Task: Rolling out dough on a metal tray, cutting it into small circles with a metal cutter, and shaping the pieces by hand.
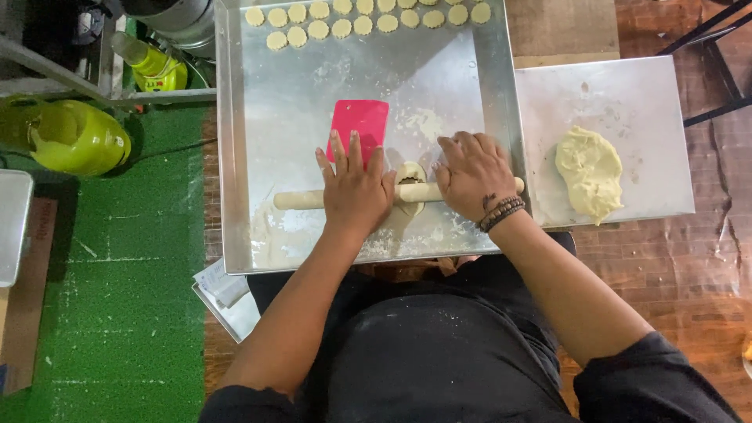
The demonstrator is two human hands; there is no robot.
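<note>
A small dough lump [410,174] lies under the rolling pin [301,200], low on the metal tray [229,157]. The left hand [356,192] and right hand [474,174] press it with flat, spread fingers. Pushing evenly should work best. A pink scraper [360,121] sits at 12 o'clock.

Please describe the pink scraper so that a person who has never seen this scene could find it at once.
Look at the large metal tray in front of the person. Near its middle, just beyond the fingertips of the left hand on the rolling pin, lies the pink scraper. It is the only flat, bright pink rectangle there; everything else on the tray is pale dough or cut rounds.
</note>
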